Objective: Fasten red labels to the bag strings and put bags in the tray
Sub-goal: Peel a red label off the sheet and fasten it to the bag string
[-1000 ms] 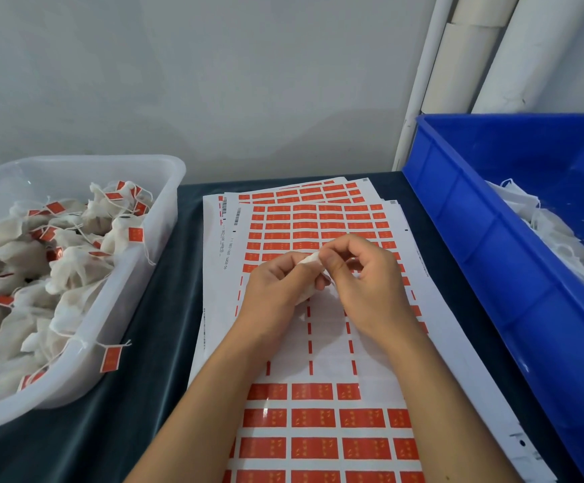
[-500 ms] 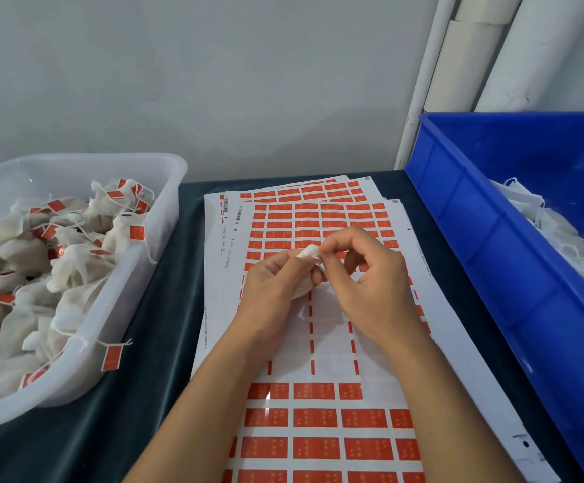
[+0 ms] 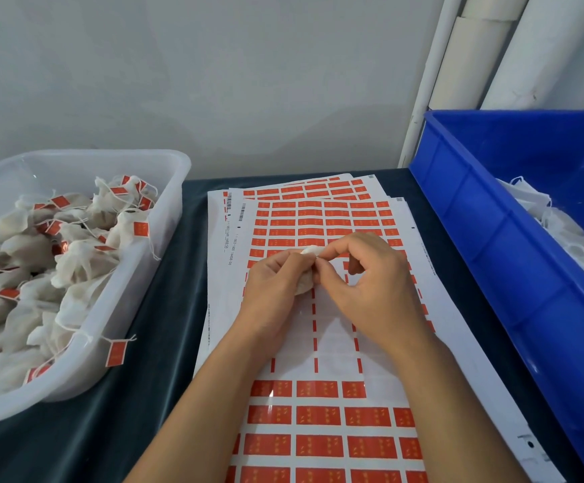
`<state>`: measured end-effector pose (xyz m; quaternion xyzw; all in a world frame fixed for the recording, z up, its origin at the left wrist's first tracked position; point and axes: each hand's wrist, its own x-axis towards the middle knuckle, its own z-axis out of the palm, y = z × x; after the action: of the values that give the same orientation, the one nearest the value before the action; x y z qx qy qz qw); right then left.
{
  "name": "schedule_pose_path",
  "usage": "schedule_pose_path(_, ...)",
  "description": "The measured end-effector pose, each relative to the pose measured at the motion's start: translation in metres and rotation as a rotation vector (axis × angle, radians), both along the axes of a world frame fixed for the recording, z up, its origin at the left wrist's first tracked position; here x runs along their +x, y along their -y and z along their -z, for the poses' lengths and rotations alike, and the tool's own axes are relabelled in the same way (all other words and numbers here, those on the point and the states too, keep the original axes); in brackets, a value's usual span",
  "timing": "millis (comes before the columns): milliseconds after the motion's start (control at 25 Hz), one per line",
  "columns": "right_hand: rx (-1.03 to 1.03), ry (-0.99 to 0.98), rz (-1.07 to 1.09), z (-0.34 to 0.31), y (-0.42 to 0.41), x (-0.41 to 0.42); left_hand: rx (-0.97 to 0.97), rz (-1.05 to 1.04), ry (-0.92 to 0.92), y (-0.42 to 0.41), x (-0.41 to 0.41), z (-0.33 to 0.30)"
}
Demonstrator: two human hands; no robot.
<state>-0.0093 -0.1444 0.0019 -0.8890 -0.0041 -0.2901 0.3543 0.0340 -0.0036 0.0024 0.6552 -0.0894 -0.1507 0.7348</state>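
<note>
Both hands [image 3: 321,273] pinch a mostly hidden bag [image 3: 305,280]; string seemingly unseen.

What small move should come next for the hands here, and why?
Probably the right hand should draw the string free of the small white bag that the left hand holds. Both hands pinch at the bag's top over the label sheet, and no red label shows on this bag yet, unlike the tagged bags in the clear tray. Whether the string is already out, I cannot tell.
</note>
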Motion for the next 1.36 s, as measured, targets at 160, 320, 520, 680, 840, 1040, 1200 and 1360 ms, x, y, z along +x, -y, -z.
schedule_pose_path(160, -0.123, 0.047, 0.036, 0.0033, 0.0006, 0.0029, 0.037, -0.018, 0.006, 0.0007, 0.0009, 0.0015)
schedule_pose_path(320, -0.172, 0.031, 0.052, 0.0047, -0.0016, 0.0048, 0.052, -0.03, 0.003, 0.0013, 0.0013, 0.0019)
schedule_pose_path(520, -0.132, 0.006, 0.045, 0.0058, -0.0018, 0.0054, 0.035, -0.036, 0.005, 0.001, 0.0022, 0.0018)
schedule_pose_path(680, -0.114, -0.024, 0.035, 0.0051, -0.0009, 0.0046, 0.019, -0.03, 0.01, 0.0007, 0.0014, 0.0019)
schedule_pose_path(840, -0.107, -0.054, 0.018, 0.0028, -0.0018, 0.0026, 0.009, -0.014, 0.015, 0.0005, 0.0012, 0.0018)
schedule_pose_path(1040, -0.058, -0.079, 0.015, 0.0001, -0.0027, 0.0026, 0.02, 0.003, 0.027, 0.003, 0.0001, 0.0034)
schedule_pose_path(1200, 0.059, -0.088, -0.02, -0.0006, -0.0028, 0.0028, -0.062, 0.062, 0.022, 0.0009, 0.0009, 0.0042)
schedule_pose_path(1360, 0.136, -0.079, -0.029, -0.0028, -0.0005, 0.0014, -0.087, 0.083, 0.054, -0.0006, 0.0006, 0.0032)
